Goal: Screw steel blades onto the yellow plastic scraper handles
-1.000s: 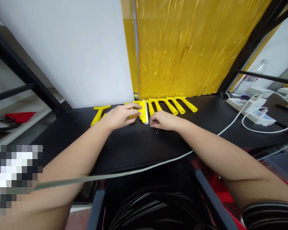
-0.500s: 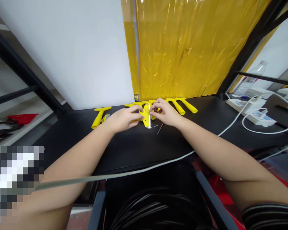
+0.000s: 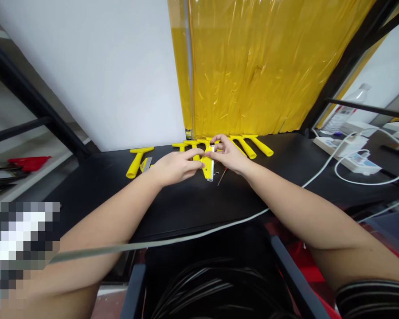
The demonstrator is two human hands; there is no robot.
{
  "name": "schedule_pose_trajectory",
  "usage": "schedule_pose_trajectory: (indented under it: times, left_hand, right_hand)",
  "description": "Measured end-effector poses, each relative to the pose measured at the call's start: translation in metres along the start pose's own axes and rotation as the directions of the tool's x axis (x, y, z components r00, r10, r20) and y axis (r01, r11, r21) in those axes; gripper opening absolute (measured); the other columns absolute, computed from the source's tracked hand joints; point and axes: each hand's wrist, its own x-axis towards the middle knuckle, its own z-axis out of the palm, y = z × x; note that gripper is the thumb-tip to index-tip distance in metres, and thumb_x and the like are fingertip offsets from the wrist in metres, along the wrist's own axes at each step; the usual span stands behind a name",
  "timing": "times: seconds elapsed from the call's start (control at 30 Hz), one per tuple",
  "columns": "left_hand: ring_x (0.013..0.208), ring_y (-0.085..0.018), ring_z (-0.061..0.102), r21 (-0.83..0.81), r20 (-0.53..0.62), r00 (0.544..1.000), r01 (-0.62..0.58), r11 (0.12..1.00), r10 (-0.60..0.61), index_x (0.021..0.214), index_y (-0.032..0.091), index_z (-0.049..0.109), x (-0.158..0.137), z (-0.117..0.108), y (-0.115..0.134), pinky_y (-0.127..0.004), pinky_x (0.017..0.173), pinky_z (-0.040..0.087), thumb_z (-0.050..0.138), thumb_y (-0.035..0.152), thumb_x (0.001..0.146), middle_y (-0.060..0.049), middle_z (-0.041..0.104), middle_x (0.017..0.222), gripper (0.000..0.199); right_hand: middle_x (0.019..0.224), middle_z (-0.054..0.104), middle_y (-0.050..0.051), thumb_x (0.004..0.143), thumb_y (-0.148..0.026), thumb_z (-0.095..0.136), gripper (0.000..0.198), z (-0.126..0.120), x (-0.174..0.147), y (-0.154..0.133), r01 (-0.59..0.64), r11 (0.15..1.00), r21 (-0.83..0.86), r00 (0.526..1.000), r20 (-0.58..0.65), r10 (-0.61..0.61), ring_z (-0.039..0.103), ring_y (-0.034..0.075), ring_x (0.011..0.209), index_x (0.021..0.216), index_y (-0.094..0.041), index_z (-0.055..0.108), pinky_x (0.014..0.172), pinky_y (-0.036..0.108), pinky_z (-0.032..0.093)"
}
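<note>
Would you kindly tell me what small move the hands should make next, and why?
Probably the right hand should align the metal strip on the yellow scraper: it is at the strip's upper end, the left hand holds the scraper, and small metal bits lie loose nearby.

Everything is carried by a black table (image 3: 186, 208). Along its back edge a row of yellow T-shaped handles (image 3: 247, 147) is laid, partly hidden. At the left, a separate yellow handle (image 3: 134, 165) is placed beside a small bladed piece (image 3: 146, 164). Near the middle, a thin rod-like tool (image 3: 221, 177) is set down; at the right, a white power strip (image 3: 361, 164).
</note>
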Motion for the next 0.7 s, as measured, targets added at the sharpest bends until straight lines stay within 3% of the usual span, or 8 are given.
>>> schedule_pose_trajectory:
  times: [0.1, 0.17, 0.23, 0.33, 0.4, 0.47, 0.6, 0.7]
  left_hand:
    - [0.108, -0.024, 0.076, -0.078, -0.012, 0.999, 0.046, 0.996, -0.047, 0.108, 0.023, 0.075, -0.003, -0.002, -0.006, -0.035, 0.082, 0.064, 0.061, 0.021, 0.1, -0.012, 0.065, 0.146, 0.017]
    - [0.116, -0.025, 0.074, -0.123, -0.012, 0.996, 0.086, 0.989, -0.088, 0.107, 0.022, 0.076, -0.007, -0.004, -0.012, -0.036, 0.088, 0.064, 0.06, 0.021, 0.101, -0.011, 0.064, 0.15, 0.017]
    - [0.117, -0.025, 0.074, -0.149, 0.002, 0.991, 0.133, 0.98, -0.135, 0.108, 0.021, 0.076, -0.011, -0.005, -0.019, -0.037, 0.091, 0.063, 0.059, 0.021, 0.101, -0.012, 0.064, 0.15, 0.018]
    - [0.108, -0.024, 0.076, -0.163, 0.014, 0.982, 0.188, 0.969, -0.188, 0.11, 0.02, 0.077, -0.017, -0.004, -0.027, -0.038, 0.091, 0.063, 0.059, 0.024, 0.101, -0.013, 0.065, 0.148, 0.021]
    - [0.108, -0.023, 0.076, -0.163, 0.02, 0.978, 0.206, 0.965, -0.206, 0.111, 0.02, 0.077, -0.019, -0.003, -0.029, -0.037, 0.092, 0.063, 0.058, 0.026, 0.101, -0.013, 0.066, 0.147, 0.022]
    - [0.108, -0.024, 0.076, -0.157, 0.027, 0.978, 0.209, 0.965, -0.208, 0.111, 0.019, 0.077, -0.02, -0.002, -0.03, -0.037, 0.093, 0.062, 0.058, 0.026, 0.102, -0.013, 0.067, 0.146, 0.023]
    - [0.101, -0.022, 0.077, -0.154, 0.031, 0.977, 0.212, 0.965, -0.209, 0.111, 0.019, 0.078, -0.019, -0.001, -0.028, -0.036, 0.09, 0.062, 0.06, 0.024, 0.1, -0.013, 0.067, 0.146, 0.021]
    - [0.101, -0.022, 0.077, -0.152, 0.033, 0.976, 0.217, 0.964, -0.214, 0.112, 0.02, 0.078, -0.019, -0.001, -0.027, -0.036, 0.091, 0.062, 0.061, 0.021, 0.099, -0.012, 0.066, 0.147, 0.022]
  right_hand:
    - [0.086, 0.061, -0.006, 0.084, -0.036, 0.081, 0.043, -0.004, 0.003, 0.0, -0.01, 0.999, -0.042, 0.997, -0.08, 0.006, 0.06, 0.011, 0.064, 0.109, -0.025, 0.047, 0.063, 0.027, 0.054]
    - [0.08, 0.06, -0.004, 0.092, -0.032, 0.073, 0.023, -0.011, 0.002, -0.003, 0.007, 0.977, -0.213, 0.997, -0.072, -0.023, 0.055, 0.011, 0.061, 0.102, -0.022, 0.055, 0.061, 0.027, 0.05]
    - [0.076, 0.063, -0.001, 0.092, -0.026, 0.071, 0.01, -0.019, -0.001, -0.008, 0.085, 0.882, -0.463, 0.996, 0.075, -0.057, 0.056, 0.013, 0.064, 0.091, -0.018, 0.065, 0.064, 0.028, 0.048]
    - [0.088, 0.074, 0.004, 0.086, -0.018, 0.077, 0.004, -0.023, -0.008, -0.015, 0.271, 0.679, -0.683, 0.927, 0.376, 0.008, 0.065, 0.016, 0.08, 0.09, -0.017, 0.077, 0.077, 0.03, 0.049]
    - [0.093, 0.076, 0.005, 0.087, -0.017, 0.077, 0.009, -0.019, -0.011, -0.016, 0.329, 0.611, -0.72, 0.882, 0.465, 0.074, 0.068, 0.018, 0.086, 0.095, -0.017, 0.08, 0.082, 0.031, 0.05]
    - [0.091, 0.077, 0.005, 0.088, -0.016, 0.076, 0.009, -0.013, -0.012, -0.015, 0.348, 0.578, -0.738, 0.869, 0.486, 0.098, 0.068, 0.019, 0.086, 0.096, -0.017, 0.081, 0.083, 0.031, 0.049]
    - [0.085, 0.075, 0.004, 0.088, -0.01, 0.073, 0.009, -0.005, -0.013, -0.014, 0.373, 0.537, -0.756, 0.872, 0.484, 0.076, 0.066, 0.019, 0.082, 0.085, -0.018, 0.078, 0.078, 0.03, 0.046]
    - [0.085, 0.073, 0.004, 0.088, -0.009, 0.07, 0.01, -0.007, -0.014, -0.016, 0.366, 0.557, -0.745, 0.884, 0.465, 0.041, 0.064, 0.017, 0.079, 0.085, -0.017, 0.074, 0.075, 0.029, 0.045]
